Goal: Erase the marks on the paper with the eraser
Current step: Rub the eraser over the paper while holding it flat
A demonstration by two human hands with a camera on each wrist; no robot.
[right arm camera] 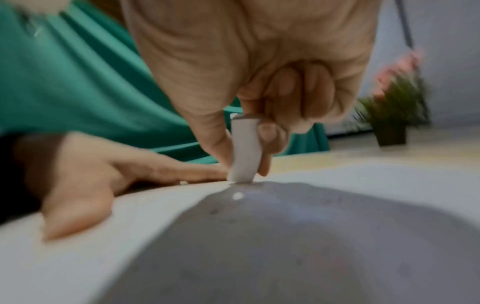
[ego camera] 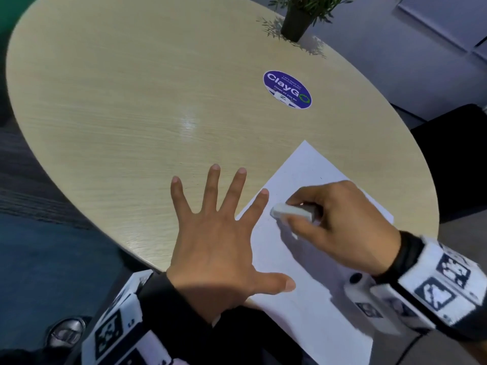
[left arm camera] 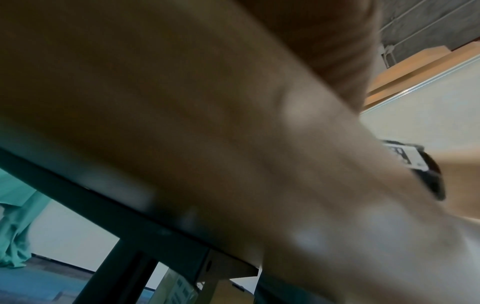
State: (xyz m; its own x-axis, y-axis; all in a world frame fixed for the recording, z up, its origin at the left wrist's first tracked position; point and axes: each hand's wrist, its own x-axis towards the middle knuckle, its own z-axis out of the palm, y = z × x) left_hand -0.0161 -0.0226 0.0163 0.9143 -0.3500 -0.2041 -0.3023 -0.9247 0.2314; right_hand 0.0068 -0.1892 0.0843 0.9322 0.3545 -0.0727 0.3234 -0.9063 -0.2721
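Note:
A white sheet of paper [ego camera: 313, 306] lies at the near right edge of the round wooden table [ego camera: 131, 101]. My left hand [ego camera: 218, 233] lies flat with fingers spread, its thumb and index finger on the paper's left edge. My right hand [ego camera: 340, 227] pinches a white block eraser [ego camera: 293, 212] between thumb and fingers. In the right wrist view the eraser [right arm camera: 245, 150] stands with its lower end touching the paper [right arm camera: 116, 226], and small crumbs lie nearby. I can make out no clear marks on the paper. The left wrist view is filled by my blurred palm [left arm camera: 233, 144].
A round blue sticker [ego camera: 287, 89] sits on the table beyond the paper. A potted plant [ego camera: 297, 19] stands at the far edge. A black chair [ego camera: 453, 159] is to the right of the table. Bare tabletop stretches to the left and middle.

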